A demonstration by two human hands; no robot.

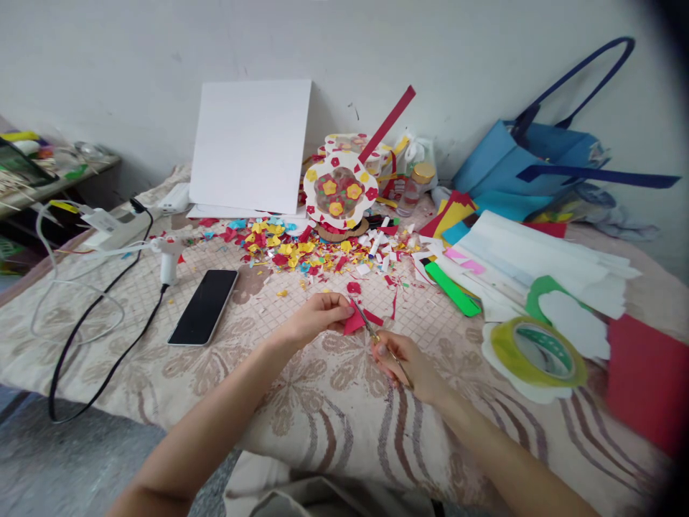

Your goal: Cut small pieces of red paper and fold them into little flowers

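My left hand (317, 316) pinches a small piece of red paper (355, 321) above the patterned cloth. My right hand (403, 362) is closed on a small pair of scissors (371, 332), whose blades meet the red paper's right edge. Just beyond the hands lies a heap of red, yellow and blue paper scraps (293, 248). Behind the heap stands a white paper flower disc (339, 190) with red and yellow blossoms.
A black phone (204, 306) lies to the left, beside a white glue gun (168, 260) with a black cable (102, 316). To the right sit a yellow tape roll (538, 352), green and white paper (538, 266), red sheet (649, 380), and a blue bag (532, 169). A white board (250, 143) leans on the wall.
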